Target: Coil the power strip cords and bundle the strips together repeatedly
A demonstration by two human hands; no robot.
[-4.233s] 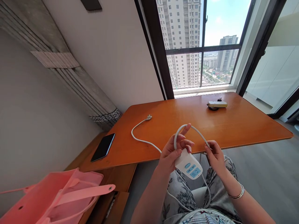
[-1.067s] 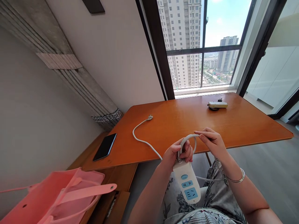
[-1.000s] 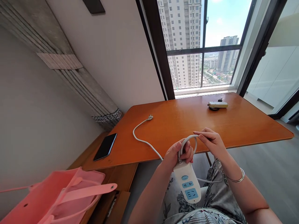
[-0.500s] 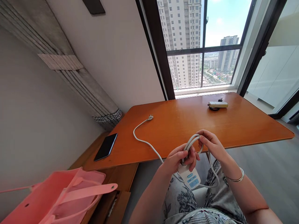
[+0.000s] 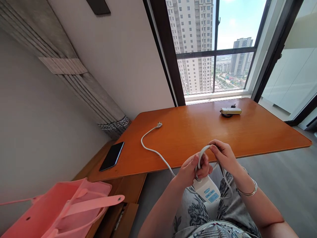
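My left hand is closed round the cable end of a white power strip with blue sockets, held over my lap. My right hand pinches a loop of its white cord just above the left hand's fingers. The rest of the cord trails across the orange wooden table to its plug, which lies on the tabletop.
A black phone lies at the table's left edge. A small cream device on a black base sits near the window. A pink bag stands open at lower left. A silver bangle is on my right wrist.
My right hand has brought the cord loop down and in against the left hand's grip. The power strip has tilted and swung toward the right. The plug on the table has stayed put.
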